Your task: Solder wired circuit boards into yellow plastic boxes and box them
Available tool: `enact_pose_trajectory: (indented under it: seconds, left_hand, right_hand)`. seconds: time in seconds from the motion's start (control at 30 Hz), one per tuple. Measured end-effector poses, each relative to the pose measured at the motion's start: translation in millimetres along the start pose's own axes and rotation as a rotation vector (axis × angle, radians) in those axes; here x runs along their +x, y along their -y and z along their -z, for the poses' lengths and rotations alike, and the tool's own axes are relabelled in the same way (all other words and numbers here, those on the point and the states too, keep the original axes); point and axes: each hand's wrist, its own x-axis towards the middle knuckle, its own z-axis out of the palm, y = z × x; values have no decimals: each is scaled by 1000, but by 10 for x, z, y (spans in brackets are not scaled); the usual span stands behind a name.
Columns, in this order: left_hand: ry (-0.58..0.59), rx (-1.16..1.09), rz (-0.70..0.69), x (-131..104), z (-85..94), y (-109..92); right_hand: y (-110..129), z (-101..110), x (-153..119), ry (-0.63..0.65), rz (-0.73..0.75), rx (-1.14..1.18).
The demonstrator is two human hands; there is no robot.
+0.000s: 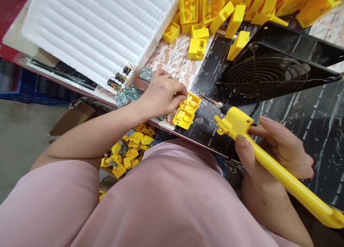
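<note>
Two yellow cases (187, 111) lying open side by side on the black mat (309, 129), printed "BENCHU", left hand (161, 95) pinching the farther one. Right hand (271, 152) clamped around one yellow soldering iron (268, 161), tip just beside the pinch.

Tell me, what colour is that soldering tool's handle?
Bright yellow handle, clearest in the head view.

White foam tray (99, 28), black fan (264, 77), yellow housings (242, 5).
</note>
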Motion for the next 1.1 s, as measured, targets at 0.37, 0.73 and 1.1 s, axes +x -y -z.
enact_pose_trajectory:
  seconds: [0.37,0.73,1.1]
  left_hand:
    - [67,158,11,107,43,-134]
    - [92,153,-22,167,65,-156]
    - [118,134,-12,180,65,-145]
  right_hand:
    - [109,-106,167,171,138,38]
    - [115,-9,274,244,224,-48]
    - [128,-11,221,137,157,27]
